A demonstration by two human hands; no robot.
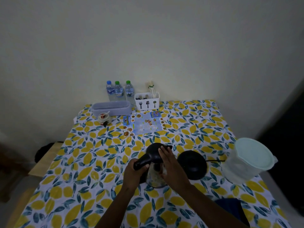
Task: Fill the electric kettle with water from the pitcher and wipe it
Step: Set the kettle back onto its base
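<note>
Kettle (pixel 153 177) gripped by left hand (pixel 134 171), right hand (pixel 171 163) flat on lid (pixel 153 152); base (pixel 192 164), pitcher (pixel 250 159) beside.

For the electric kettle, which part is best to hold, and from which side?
Its black handle, from the left: it juts out leftward from the kettle body, clear of the base. The left hand grips it there; the right hand touches the lid.

You have the kettle (pixel 152 151) at the middle of the table (pixel 82 162), its base (pixel 192 165) just to its right and the pitcher (pixel 251 158) farther right. Behind the kettle lies a leaflet (pixel 143 124). At the far edge a box (pixel 111 108) lies before three bottles (pixel 118 91), with a cutlery caddy (pixel 147 102) to their right.
</note>
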